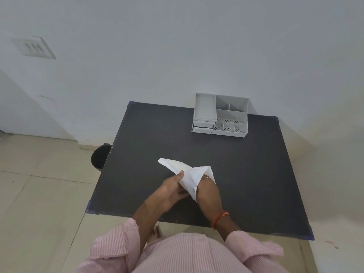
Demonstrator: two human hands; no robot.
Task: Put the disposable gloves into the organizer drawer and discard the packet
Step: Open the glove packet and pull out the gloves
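A white paper packet (189, 175) is held up over the middle of the black table (246, 164), folded open into flaps. My left hand (173, 189) pinches its left side with the thumb on top. My right hand (208, 191) has its fingers tucked inside or under the packet's right flap, so they are hidden. No gloves show outside the packet. The grey organizer (220, 115) stands at the table's far edge against the wall, with small drawers (203, 126) at its front left, pushed in.
A black bin (100, 157) stands on the tiled floor beside the table's left edge, partly hidden under it. The white wall runs right behind the organizer. A switch plate (33, 48) is on the wall at far left.
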